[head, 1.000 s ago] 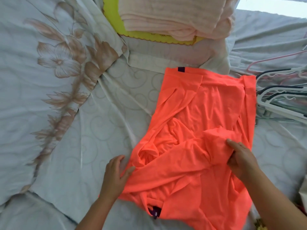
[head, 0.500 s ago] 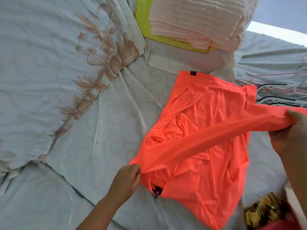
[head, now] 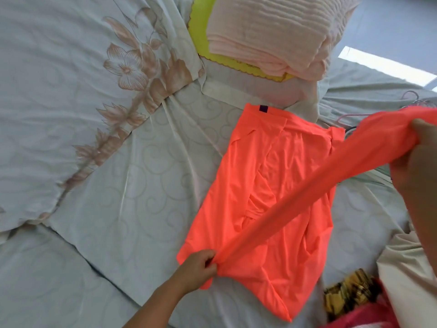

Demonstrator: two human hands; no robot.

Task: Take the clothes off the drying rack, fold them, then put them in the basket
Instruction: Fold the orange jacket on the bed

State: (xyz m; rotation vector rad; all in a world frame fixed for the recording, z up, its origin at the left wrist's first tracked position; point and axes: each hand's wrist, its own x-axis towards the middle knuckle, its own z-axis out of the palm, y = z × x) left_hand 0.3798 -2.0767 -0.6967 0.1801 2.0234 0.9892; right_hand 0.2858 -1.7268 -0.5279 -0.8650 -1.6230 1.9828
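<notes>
Your left hand (head: 196,268) pinches the bright orange jersey shirt (head: 267,166) at its near-left corner. Your right hand (head: 417,159) grips its sleeve (head: 307,195), stretched taut diagonally toward the bed's (head: 118,197) far right.

neon orange garment (head: 279,176), floral pale bedsheet (head: 71,91)

1. No word, number or brand can be read anywhere in the head view.
2. A small dark purple tab (head: 263,108) sits on the far edge of the orange garment (head: 283,166); no lettering shows on it.
3. Faint marks stand on the yellow-green sheet (head: 201,31), near its scalloped edge below the pink folded cloth (head: 272,31); they are too small and blurred to read.
</notes>
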